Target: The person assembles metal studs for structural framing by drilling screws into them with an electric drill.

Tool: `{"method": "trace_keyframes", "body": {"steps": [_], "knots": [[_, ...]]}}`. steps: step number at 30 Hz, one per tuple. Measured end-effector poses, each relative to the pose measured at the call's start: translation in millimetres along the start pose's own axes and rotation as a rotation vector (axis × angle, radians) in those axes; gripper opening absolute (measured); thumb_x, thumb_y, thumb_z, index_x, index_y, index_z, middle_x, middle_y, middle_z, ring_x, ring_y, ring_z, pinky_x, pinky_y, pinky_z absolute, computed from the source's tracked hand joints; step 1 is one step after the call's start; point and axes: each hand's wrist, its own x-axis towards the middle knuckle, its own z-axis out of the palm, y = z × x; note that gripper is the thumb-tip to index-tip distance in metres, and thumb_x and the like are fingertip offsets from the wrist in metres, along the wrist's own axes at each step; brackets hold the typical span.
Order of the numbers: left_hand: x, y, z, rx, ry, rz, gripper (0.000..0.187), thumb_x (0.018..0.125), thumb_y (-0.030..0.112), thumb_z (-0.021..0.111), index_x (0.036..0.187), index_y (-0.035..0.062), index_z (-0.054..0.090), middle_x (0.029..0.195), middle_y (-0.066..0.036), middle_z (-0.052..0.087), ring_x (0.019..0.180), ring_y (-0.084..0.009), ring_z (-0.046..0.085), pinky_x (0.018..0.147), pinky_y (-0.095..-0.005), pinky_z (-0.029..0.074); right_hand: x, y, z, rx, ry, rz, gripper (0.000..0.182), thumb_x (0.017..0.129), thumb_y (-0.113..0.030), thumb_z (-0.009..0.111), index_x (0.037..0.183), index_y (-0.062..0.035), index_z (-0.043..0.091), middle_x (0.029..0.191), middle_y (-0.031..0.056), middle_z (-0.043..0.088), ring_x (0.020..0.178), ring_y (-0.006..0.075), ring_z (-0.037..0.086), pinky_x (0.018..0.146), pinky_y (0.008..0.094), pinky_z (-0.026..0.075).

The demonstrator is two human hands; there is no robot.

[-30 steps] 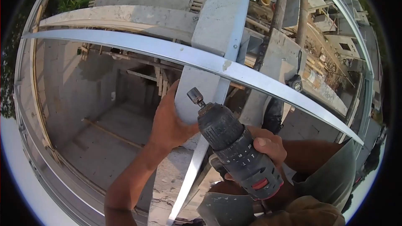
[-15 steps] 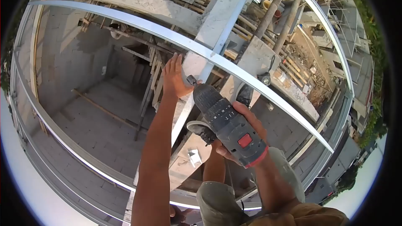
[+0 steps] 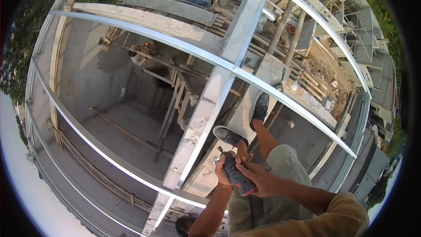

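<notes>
A black cordless drill [image 3: 237,177] with red trim is held low over my lap, its chuck pointing up and to the left. My left hand [image 3: 223,172] is closed around the left side of the drill near the front. From the other side, my right hand [image 3: 258,178] grips it, with the fingers over its body. The drill's handle is hidden beneath the hands. Beyond the hands, a long silver metal channel [image 3: 193,50] crosses over a concrete beam [image 3: 198,114] that has a metal strip along its edge.
My shoes [image 3: 231,136] rest on a concrete ledge [image 3: 247,116]. Left of the beam is a deep room, with a bamboo pole [image 3: 127,129] on its floor and another person [image 3: 142,52] near the far wall. A dark-haired head [image 3: 186,224] shows below. Metal framing surrounds me.
My left hand has left the concrete beam and come back to the drill. The drill has moved down and away from the camera, and both hands are now on it.
</notes>
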Motion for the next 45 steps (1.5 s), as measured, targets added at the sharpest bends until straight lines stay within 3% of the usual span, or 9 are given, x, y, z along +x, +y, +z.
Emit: {"method": "trace_keyframes", "body": {"steps": [5,8,10,15,24,27,31,36,45], "knots": [[-70.1,-11.9,94.2,0.223,0.176,-0.358,0.039,0.095,0.043,0.050,0.096,0.0045,0.057,0.079,-0.010,0.060,0.081,-0.0303,0.063,0.099,-0.0555,0.044,-85.3,-115.4,-50.9,0.108,-0.165,0.058,0.074,0.087,-0.023,0.073,0.149,-0.0086,0.036,0.139,0.0168,0.049,0.126,0.0344,0.051,0.095,0.0435,0.048],[-98.5,-3.0,138.1,0.228,0.222,-0.424,0.038,0.095,0.042,0.051,0.095,0.0040,0.058,0.076,-0.011,0.059,0.075,-0.0301,0.063,0.086,-0.0505,0.051,-163.5,-127.2,-91.2,0.041,0.327,0.662,0.026,0.092,-0.025,0.064,0.104,-0.0022,0.068,0.100,0.0160,0.071,0.091,0.0273,0.071,0.076,0.0361,0.057],[-118.3,13.8,163.9,0.342,0.305,-0.414,0.038,0.095,0.041,0.052,0.094,0.0034,0.058,0.075,-0.012,0.060,0.070,-0.0298,0.063,0.076,-0.0439,0.053,-267.2,-55.9,-111.2,-0.435,-0.256,0.928,0.019,0.089,-0.021,0.066,0.099,-0.0054,0.071,0.081,0.0134,0.072,0.083,0.0216,0.071,0.077,0.0326,0.056],[-181.8,66.3,221.7,0.582,0.527,-0.525,0.035,0.091,0.038,0.058,0.092,0.0028,0.059,0.072,-0.014,0.062,0.063,-0.0308,0.062,0.066,-0.0421,0.055,-310.0,-59.2,-55.4,0.202,0.250,0.640,0.022,0.087,-0.019,0.066,0.104,-0.0060,0.073,0.087,0.0133,0.074,0.081,0.0189,0.071,0.072,0.0300,0.055],[-261.4,89.3,252.3,1.155,0.924,-0.519,0.040,0.085,0.039,0.071,0.096,0.0053,0.054,0.072,-0.015,0.065,0.058,-0.0279,0.067,0.058,-0.0428,0.061,-192.7,13.1,-15.7,-0.176,0.426,-0.012,0.020,0.083,-0.012,0.067,0.100,-0.0029,0.072,0.079,0.0176,0.070,0.069,0.0194,0.069,0.064,0.0337,0.054],[-267.2,78.8,252.2,1.102,0.834,-0.582,0.039,0.084,0.040,0.072,0.094,0.0058,0.056,0.073,-0.013,0.065,0.059,-0.0262,0.067,0.058,-0.0411,0.060,-197.1,-62.6,-61.2,-0.498,0.001,0.209,0.021,0.085,-0.009,0.058,0.099,-0.0035,0.073,0.080,0.0169,0.071,0.077,0.0202,0.069,0.073,0.0365,0.053],[-272.2,63.6,246.1,1.166,0.775,-0.568,0.036,0.085,0.042,0.070,0.088,0.0084,0.058,0.076,-0.011,0.066,0.060,-0.0248,0.067,0.057,-0.0386,0.059,-197.2,-74.3,-25.6,0.478,0.291,0.291,0.014,0.075,-0.007,0.063,0.082,0.0025,0.070,0.073,0.0185,0.068,0.087,0.0337,0.067,0.090,0.0418,0.049],[-277.4,49.6,228.6,1.089,0.784,-0.585,0.038,0.085,0.045,0.069,0.092,0.0088,0.059,0.077,-0.010,0.066,0.060,-0.0237,0.067,0.056,-0.0383,0.059,-158.3,49.3,20.6,-0.329,0.059,0.190,0.021,0.084,-0.008,0.067,0.099,0.0065,0.065,0.080,0.0119,0.067,0.075,0.0197,0.062,0.079,0.0386,0.052],[-283.0,54.7,222.0,1.118,0.879,-0.568,0.039,0.086,0.044,0.070,0.101,0.0101,0.057,0.082,-0.008,0.063,0.065,-0.0211,0.066,0.059,-0.0412,0.060,-61.6,-49.8,28.1,-0.224,0.105,0.155,0.021,0.085,-0.009,0.067,0.099,0.0064,0.064,0.080,0.0115,0.067,0.075,0.0192,0.062,0.079,0.0379,0.053]]}}
